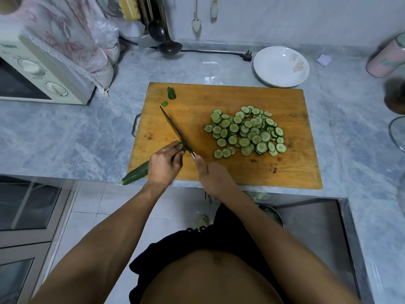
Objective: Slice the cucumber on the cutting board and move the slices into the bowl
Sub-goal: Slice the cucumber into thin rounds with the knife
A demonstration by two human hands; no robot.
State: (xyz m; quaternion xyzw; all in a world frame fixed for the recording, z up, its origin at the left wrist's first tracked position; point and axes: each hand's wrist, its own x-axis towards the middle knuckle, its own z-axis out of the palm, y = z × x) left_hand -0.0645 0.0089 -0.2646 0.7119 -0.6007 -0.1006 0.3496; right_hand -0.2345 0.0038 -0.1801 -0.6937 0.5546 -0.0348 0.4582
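Observation:
A wooden cutting board [230, 95] lies on the grey marble counter. My left hand [164, 161] grips a long green cucumber [134, 175] whose free end sticks out past the board's front left corner. My right hand [210, 174] holds the handle of a knife [175, 130]; its blade points up-left and meets the cucumber's cut end beside my left fingertips. A heap of several round cucumber slices [246, 132] covers the board's right half. A cucumber end piece [171, 93] and a small scrap lie at the board's far left. A white bowl [281, 66] stands behind the board's right corner.
A cream microwave [32, 80] under a lace cloth stands at the left. A black cable with a plug [247, 55] runs along the wall, below hanging ladles. A pink canister [385, 60] and a glass lid [397, 132] sit at the right edge. A steel sink [311, 220] lies below right.

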